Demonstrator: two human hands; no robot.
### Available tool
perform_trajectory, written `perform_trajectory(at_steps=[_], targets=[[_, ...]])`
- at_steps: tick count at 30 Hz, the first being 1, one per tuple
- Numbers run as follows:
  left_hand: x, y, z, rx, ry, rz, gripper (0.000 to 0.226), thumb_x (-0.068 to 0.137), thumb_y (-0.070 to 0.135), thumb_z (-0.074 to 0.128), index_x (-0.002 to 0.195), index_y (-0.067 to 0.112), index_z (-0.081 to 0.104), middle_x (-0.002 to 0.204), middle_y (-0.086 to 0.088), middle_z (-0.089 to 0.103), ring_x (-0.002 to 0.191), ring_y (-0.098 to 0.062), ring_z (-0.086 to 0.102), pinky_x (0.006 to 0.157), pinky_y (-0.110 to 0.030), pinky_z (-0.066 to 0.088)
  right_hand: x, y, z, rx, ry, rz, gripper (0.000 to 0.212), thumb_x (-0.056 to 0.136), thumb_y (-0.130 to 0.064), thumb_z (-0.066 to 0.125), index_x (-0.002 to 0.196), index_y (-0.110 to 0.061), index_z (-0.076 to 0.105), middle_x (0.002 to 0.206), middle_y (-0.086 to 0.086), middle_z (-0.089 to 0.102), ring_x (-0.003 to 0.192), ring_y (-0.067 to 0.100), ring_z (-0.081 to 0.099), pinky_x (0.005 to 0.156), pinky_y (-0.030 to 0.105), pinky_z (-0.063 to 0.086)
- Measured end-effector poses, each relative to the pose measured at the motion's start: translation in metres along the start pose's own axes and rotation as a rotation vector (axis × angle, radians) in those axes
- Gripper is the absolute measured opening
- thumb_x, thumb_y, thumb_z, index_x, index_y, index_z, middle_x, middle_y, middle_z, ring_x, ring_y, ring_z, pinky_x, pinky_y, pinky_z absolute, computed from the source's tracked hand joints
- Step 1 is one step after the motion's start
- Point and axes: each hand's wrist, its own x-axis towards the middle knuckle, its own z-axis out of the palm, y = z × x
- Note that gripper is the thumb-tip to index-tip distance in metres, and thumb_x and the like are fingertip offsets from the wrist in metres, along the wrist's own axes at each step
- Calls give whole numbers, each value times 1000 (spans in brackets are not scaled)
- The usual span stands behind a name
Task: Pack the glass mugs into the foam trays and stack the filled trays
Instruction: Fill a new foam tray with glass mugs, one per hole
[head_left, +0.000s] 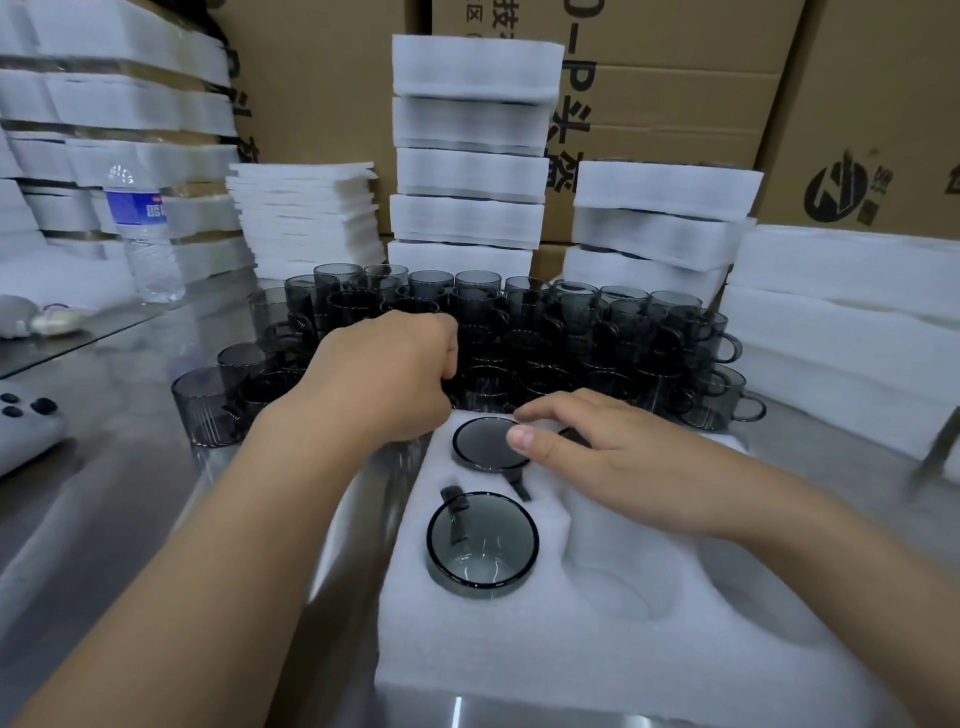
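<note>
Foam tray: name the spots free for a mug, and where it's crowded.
Free: the near-right pocket of the foam tray, beside the near-left mug. Crowded: the loose mugs packed behind it; the right hand covers the far-right corner.

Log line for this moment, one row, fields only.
foam tray: near mug, far mug seated | left hand: in loose mugs, grip hidden | right hand: open, thumb on far mug

Two hands; two mugs in tray; one water bottle
</note>
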Motion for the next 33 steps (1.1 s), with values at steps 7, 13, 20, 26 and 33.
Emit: perform_trajectory(at_steps=[7,13,20,26,33], targets=[[-3,20,2,-93,421,256,25,83,11,56,81,31,42,83,14,49,78,-8,37,57,-28,28,5,0,-3,329,254,81,67,61,-85,29,108,-44,53,102,-23,61,91,-9,58,84,17,43],[-6,34,11,-93,488,500,19,72,-4,60,76,15,59,76,2,59,74,-24,52,56,-33,36,12,7,-12,814,351,174,25,87,-64,45,94,-41,50,110,-4,67,85,9,71,89,34,52],[-7,40,19,-87,512,613,15,69,-3,54,71,10,61,72,-2,62,66,-26,53,52,-31,34,11,9,-18,1047,293,165,33,88,-48,59,105,-20,63,99,9,68,77,16,68,75,27,57],[-4,41,24,-149,535,658,10,77,3,53,74,9,61,75,-2,62,71,-26,52,62,-32,36,10,12,-21,1112,304,158,21,82,-33,67,96,-16,68,99,13,70,75,19,67,74,27,56],[1,38,35,-406,519,496,37,71,14,75,103,11,57,115,0,59,102,-19,50,87,-32,40,12,14,-20,1146,302,147,20,83,-24,63,99,-13,65,91,10,70,75,19,69,81,30,53]])
